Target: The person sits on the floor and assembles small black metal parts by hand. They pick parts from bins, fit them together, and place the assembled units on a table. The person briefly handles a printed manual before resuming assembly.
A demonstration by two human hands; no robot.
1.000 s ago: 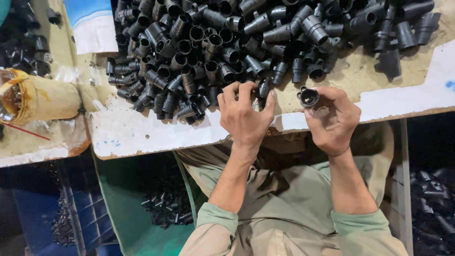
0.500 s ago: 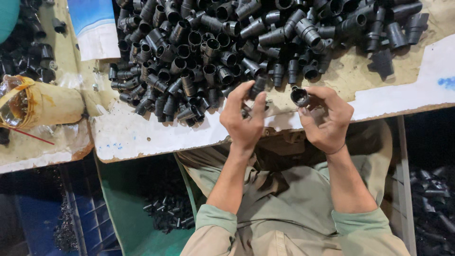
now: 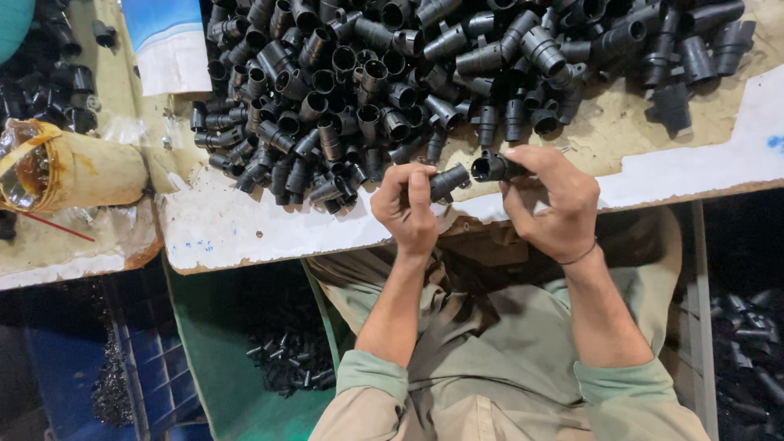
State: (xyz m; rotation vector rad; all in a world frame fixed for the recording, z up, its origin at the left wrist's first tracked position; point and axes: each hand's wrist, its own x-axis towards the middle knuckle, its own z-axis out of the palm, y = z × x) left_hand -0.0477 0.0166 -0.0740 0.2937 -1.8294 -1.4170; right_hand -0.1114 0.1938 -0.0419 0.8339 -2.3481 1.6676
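Note:
My left hand (image 3: 406, 206) grips a short black plastic tube fitting (image 3: 448, 180), its end pointing right. My right hand (image 3: 549, 200) holds a second black fitting (image 3: 492, 167) with an open round mouth, just right of the first. The two parts nearly touch end to end above the worn white-painted board edge (image 3: 245, 229). Just beyond the hands lies a large pile of several similar black fittings (image 3: 392, 73), spread across the board.
A yellowish paper-wrapped roll (image 3: 77, 170) lies at the left. A blue and white sheet (image 3: 167, 41) sits at the top left. Below the board stand a green crate (image 3: 245, 343) with loose black parts and a blue crate (image 3: 73, 367). More black parts fill a bin at right (image 3: 747, 351).
My left hand has closed on a fitting picked from the pile edge and brought it toward the fitting in my right hand. Both hands have drawn together.

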